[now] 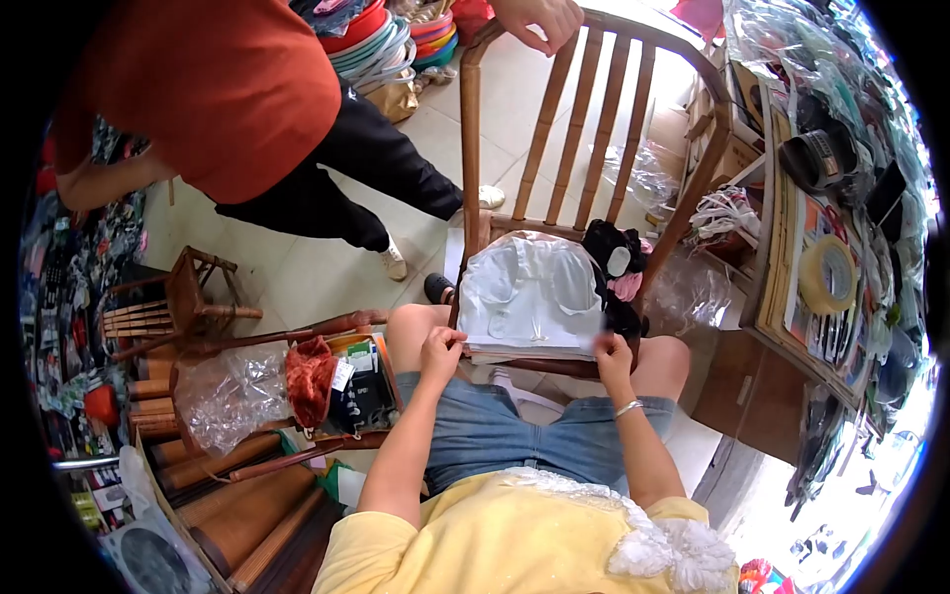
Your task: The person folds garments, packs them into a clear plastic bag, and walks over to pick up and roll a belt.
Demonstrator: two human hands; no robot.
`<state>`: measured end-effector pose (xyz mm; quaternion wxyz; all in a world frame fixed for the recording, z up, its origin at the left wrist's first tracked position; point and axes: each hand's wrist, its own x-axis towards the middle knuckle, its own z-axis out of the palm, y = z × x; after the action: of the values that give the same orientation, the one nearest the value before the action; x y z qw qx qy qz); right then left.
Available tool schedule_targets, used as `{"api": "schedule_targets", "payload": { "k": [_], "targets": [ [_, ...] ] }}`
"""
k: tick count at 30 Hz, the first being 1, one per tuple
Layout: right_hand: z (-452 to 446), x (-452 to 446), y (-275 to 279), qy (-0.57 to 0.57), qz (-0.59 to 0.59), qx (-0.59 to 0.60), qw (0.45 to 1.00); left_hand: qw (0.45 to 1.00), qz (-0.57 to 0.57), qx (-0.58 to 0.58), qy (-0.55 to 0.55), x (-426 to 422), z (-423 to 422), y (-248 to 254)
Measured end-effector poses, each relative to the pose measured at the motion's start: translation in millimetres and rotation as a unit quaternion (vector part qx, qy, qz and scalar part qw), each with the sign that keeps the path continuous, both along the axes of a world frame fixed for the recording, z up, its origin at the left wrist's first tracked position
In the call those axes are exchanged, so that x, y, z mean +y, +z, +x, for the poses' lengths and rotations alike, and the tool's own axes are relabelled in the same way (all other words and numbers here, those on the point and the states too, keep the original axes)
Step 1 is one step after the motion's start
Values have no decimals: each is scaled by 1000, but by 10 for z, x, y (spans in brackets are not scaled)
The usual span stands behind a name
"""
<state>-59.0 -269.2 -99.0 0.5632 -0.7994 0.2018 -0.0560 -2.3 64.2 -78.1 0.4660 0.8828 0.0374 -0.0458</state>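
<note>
A white bra [531, 287] with two moulded cups lies flat on a stack on the seat of a wooden chair [534, 220] in front of me. It seems to be in a clear bag, though I cannot tell for certain. My left hand [442, 354] pinches at its near left corner. At the near right corner, the fingers of my right hand [614, 358] are closed together, partly blurred. Black items [614, 259] and a pink one [625, 286] lie against the bra's right side.
A person in a red top [247, 99] stands at the left; a hand [542, 20] rests on the chair back. Another chair at left holds clear plastic [237, 396] and a rust-red garment [311, 384]. On the right, a cluttered table bears a tape roll [827, 275].
</note>
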Motion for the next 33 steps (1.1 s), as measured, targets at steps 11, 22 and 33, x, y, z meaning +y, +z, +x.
{"api": "schedule_targets", "payload": {
  "k": [11, 22, 33],
  "targets": [
    [94, -411, 206, -38, -213, -5, 976, 986, 139, -82, -37, -127, -76, 167],
    [394, -568, 472, -54, 26, -45, 997, 991, 70, -115, -14, -157, -227, 178],
    [395, -47, 2165, -1, 496, -124, 860, 965, -224, 17, -135, -872, -45, 742]
  ]
}}
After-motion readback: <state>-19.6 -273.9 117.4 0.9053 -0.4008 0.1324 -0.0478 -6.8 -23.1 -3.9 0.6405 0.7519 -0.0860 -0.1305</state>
